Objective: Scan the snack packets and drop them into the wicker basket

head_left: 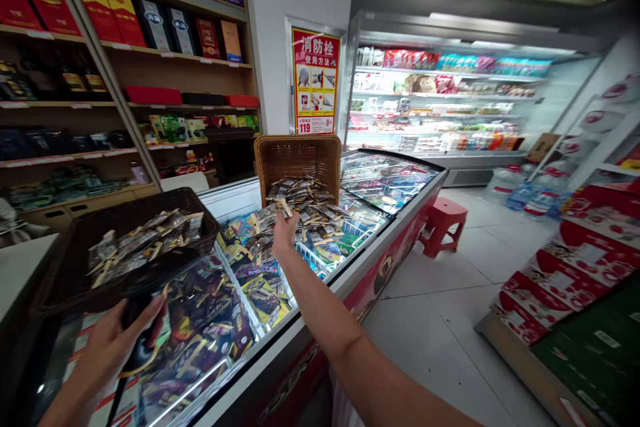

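Observation:
My right hand [286, 233] is closed on a small packet [283, 205] with a pale end. It is just in front of the tan wicker basket [299, 150], which lies on its side with a heap of similar clear and dark packets [320, 213] spilling from its mouth. My left hand [113, 340] is wrapped round a black barcode scanner [134, 310] with a cord below it. The scanner's head points toward the dark basket [65, 273], which holds more of these packets [150, 237].
A chest freezer [380, 260] with wrapped ices lies under both baskets. Shelves [195, 57] of boxed goods stand at left. A red stool [445, 223], water jugs [543, 200] and stacked red cartons [575, 253] are at right. Behind is a lit display fridge [450, 97].

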`<state>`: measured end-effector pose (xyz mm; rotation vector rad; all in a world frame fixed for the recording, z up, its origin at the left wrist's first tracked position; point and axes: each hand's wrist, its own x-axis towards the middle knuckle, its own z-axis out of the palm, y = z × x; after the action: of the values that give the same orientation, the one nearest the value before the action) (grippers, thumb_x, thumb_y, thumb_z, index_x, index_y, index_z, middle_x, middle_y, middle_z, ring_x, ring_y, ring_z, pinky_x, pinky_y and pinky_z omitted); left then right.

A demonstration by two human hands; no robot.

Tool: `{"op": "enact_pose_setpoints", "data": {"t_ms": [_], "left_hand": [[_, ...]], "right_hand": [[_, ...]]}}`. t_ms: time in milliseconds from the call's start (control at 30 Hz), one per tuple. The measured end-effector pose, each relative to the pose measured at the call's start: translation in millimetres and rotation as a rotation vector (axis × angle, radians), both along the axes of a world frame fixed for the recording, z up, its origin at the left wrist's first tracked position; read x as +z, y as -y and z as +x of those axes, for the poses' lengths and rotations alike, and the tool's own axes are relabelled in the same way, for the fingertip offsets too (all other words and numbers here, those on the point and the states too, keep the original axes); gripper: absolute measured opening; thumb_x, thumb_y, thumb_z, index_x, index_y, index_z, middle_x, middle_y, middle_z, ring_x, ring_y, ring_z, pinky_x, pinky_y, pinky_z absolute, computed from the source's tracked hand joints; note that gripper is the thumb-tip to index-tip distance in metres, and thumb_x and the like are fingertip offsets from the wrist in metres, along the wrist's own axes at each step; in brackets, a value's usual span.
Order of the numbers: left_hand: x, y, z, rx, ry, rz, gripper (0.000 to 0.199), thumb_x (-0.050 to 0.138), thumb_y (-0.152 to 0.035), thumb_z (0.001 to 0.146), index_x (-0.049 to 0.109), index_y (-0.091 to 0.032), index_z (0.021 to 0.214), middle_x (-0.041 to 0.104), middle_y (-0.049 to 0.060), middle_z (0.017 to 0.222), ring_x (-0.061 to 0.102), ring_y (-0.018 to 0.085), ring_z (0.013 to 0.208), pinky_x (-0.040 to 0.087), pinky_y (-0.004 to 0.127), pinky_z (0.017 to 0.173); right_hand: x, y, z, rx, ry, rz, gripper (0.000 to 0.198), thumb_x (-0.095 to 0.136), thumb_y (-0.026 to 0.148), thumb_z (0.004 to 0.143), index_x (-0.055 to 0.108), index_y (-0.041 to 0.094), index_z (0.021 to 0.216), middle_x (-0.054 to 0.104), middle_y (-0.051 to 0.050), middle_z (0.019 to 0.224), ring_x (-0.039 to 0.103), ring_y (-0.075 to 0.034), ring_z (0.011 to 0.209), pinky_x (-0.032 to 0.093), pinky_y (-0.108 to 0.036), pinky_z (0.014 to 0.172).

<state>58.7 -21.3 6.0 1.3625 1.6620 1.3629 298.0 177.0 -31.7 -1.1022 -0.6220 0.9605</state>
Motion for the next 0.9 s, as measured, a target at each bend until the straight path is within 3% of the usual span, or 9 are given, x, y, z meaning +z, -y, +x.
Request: {"op": "enact_pose_setpoints", "data": {"t_ms": [167, 300, 367, 467, 600, 767, 900], "left_hand": [[7.8, -4, -7, 0.011, 0.147, -0.08, 0.064, 0.089, -0.079, 0.04, 0.064, -0.025, 0.063, 0.051, -0.001, 0.044, 0.043, 0.016, 0.043, 0.038, 0.027, 0.04], [6.3, -3, -7, -0.026, 0.143, -0.063, 0.059, 0.092, -0.072, 0.045, 0.063, -0.024, 0.066, 0.052, -0.002, 0.046, 0.045, 0.015, 0.044, 0.039, 0.026, 0.041], [3.0, -2, -9, -0.05, 0.142, -0.049, 0.058, 0.092, -0.07, 0.049, 0.064, -0.023, 0.069, 0.054, -0.002, 0.047, 0.046, 0.015, 0.044, 0.039, 0.025, 0.041], [-0.6, -3, -12, -0.041, 0.177, 0.009, 0.058, 0.091, -0.068, 0.053, 0.064, -0.022, 0.074, 0.055, -0.003, 0.049, 0.046, 0.014, 0.044, 0.038, 0.024, 0.04], [-0.9, -3, -19, 0.024, 0.27, 0.116, 0.059, 0.093, -0.064, 0.055, 0.063, -0.02, 0.081, 0.061, -0.002, 0.061, 0.049, 0.012, 0.044, 0.039, 0.024, 0.04], [0.3, -2, -24, 0.07, 0.345, 0.168, 0.062, 0.091, -0.065, 0.06, 0.065, -0.017, 0.09, 0.062, -0.004, 0.063, 0.049, 0.01, 0.042, 0.039, 0.024, 0.039], [2.4, 1, -22, 0.086, 0.37, 0.184, 0.057, 0.092, -0.06, 0.062, 0.062, -0.016, 0.084, 0.064, -0.002, 0.063, 0.051, 0.01, 0.045, 0.04, 0.024, 0.041]], "right_hand": [[16, -16, 65, -0.391, 0.18, -0.066, 0.049, 0.046, 0.03, 0.1, 0.041, 0.024, 0.148, 0.051, -0.024, 0.147, 0.063, -0.029, 0.121, 0.056, -0.042, 0.093], [8, -28, 111, -0.466, 0.318, -0.234, 0.05, 0.041, 0.025, 0.097, 0.049, 0.011, 0.145, 0.04, -0.03, 0.156, 0.046, -0.037, 0.143, 0.045, -0.048, 0.109], [-3, -30, 120, -0.524, 0.398, -0.246, 0.049, 0.043, 0.024, 0.094, 0.055, 0.008, 0.138, 0.039, -0.031, 0.156, 0.039, -0.04, 0.147, 0.037, -0.053, 0.116], [-15, -29, 118, -0.613, 0.532, -0.169, 0.051, 0.044, 0.021, 0.09, 0.056, 0.006, 0.137, 0.041, -0.031, 0.156, 0.033, -0.039, 0.151, 0.026, -0.057, 0.123], [-19, -22, 107, -0.634, 0.602, -0.124, 0.052, 0.044, 0.019, 0.089, 0.052, 0.008, 0.139, 0.039, -0.029, 0.157, 0.031, -0.038, 0.151, 0.027, -0.057, 0.123], [-8, -6, 97, -0.579, 0.661, -0.169, 0.05, 0.043, 0.017, 0.091, 0.048, 0.009, 0.139, 0.035, -0.031, 0.156, 0.03, -0.038, 0.151, 0.027, -0.059, 0.121], [11, 5, 57, -0.523, 0.828, -0.026, 0.047, 0.038, 0.015, 0.093, 0.05, 0.012, 0.139, 0.039, -0.029, 0.153, 0.032, -0.036, 0.15, 0.026, -0.06, 0.12]]}}
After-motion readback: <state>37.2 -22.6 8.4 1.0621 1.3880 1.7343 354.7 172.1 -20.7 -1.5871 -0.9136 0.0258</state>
